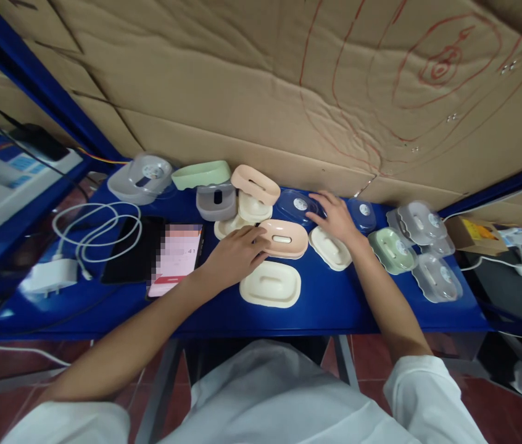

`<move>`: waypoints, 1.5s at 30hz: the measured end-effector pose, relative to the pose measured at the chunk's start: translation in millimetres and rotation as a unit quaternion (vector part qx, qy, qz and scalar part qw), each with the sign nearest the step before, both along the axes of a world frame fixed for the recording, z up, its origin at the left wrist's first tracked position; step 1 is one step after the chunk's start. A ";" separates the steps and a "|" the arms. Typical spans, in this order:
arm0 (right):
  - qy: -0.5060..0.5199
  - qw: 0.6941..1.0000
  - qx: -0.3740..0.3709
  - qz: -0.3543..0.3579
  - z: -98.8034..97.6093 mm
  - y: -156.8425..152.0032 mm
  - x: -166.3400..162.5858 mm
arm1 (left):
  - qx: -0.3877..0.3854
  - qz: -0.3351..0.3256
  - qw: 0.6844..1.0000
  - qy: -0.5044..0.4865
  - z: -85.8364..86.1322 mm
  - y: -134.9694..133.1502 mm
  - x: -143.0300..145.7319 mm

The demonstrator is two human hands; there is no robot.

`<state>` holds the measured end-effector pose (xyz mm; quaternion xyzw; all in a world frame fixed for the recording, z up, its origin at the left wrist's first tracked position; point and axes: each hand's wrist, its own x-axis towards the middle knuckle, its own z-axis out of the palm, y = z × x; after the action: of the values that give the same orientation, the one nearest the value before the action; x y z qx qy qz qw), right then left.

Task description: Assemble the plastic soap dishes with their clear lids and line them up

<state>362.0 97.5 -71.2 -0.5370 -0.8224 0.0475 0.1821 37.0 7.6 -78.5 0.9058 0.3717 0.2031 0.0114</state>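
Observation:
My left hand [241, 251] is closed on the left end of a peach soap dish [295, 239] with a slotted middle. My right hand [335, 214] has thumb and fingers spread around the right end of a clear lid [289, 202] with a round sticker; whether it grips the lid is hard to see. In front of the peach dish lies a cream oval tray [270, 295]. Another cream piece [330, 250] sits below my right wrist. Behind my left hand, a second peach dish [255, 184] leans on stacked cream pieces [255, 208].
Left of my hands lie a phone [178, 256], a black flat item [126, 262] and a white charger [52, 275] with its cable. Grey and green dishes [203, 174] stand at the back. Lidded soap boxes [390, 250] cluster right. Cardboard [224, 74] walls the table's rear.

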 end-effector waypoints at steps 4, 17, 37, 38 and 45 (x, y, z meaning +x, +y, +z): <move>-0.060 0.998 -0.035 0.013 -1.2 2.0 -18.8 | -0.003 0.005 1.000 0.002 1.3 -1.1 0.8; -0.054 0.998 -0.037 -0.014 11.7 -10.3 -25.8 | -0.009 0.011 1.000 0.008 7.9 -9.7 2.0; -0.026 0.984 -0.011 0.178 -12.5 -91.0 -45.3 | -0.045 0.037 0.998 -0.024 1.1 -4.5 -0.4; -0.044 0.985 -0.012 0.168 -10.5 -92.4 -45.6 | -0.048 0.040 0.998 -0.020 1.1 -4.7 -0.4; -0.074 0.984 -0.012 0.161 -6.2 -93.2 -48.4 | -0.039 0.049 0.998 -0.013 1.8 -6.8 1.2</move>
<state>313.6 4.3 -77.4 -0.4016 -0.9087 0.0456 0.1041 38.2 0.9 -76.7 0.8824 0.4236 0.2003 0.0419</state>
